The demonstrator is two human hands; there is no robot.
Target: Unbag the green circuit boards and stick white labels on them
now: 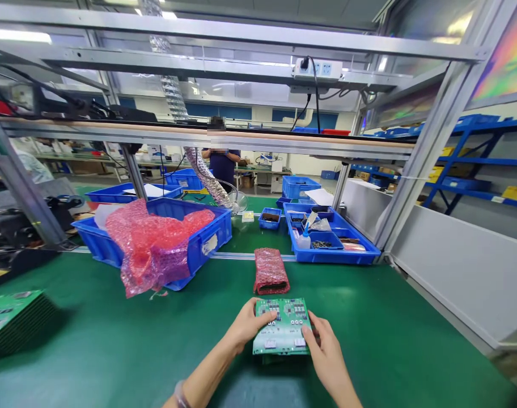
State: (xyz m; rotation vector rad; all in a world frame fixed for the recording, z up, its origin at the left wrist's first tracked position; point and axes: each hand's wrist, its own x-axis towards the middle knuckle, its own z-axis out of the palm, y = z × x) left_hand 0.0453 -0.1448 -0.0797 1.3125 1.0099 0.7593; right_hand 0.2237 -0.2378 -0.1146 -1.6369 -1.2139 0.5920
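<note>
A green printed circuit board (282, 335) is gripped between the left hand (245, 324) and the right hand (325, 347), above the near part of the counter (156, 357); whether its underside is touching the surface cannot be told. Each thumb is laid over the board's face, with the fingers curled about its side edges. The step in hand is judged to be the handling or squaring-up of this board; for the next move, an even, edge-wise hold seems called for, so that the raised parts are not pressed.

The board is thin, stiff and rectangular, dotted with small components. Just beyond it, a flat bundle (270, 271) is wrapped in glossy pink bubble film. Crumpled, pliant bubble wrap (156, 241) is draped over a rigid blue plastic bin (210, 231). At the left, similar boards are piled in a neat, layered stack (18, 320).
</note>
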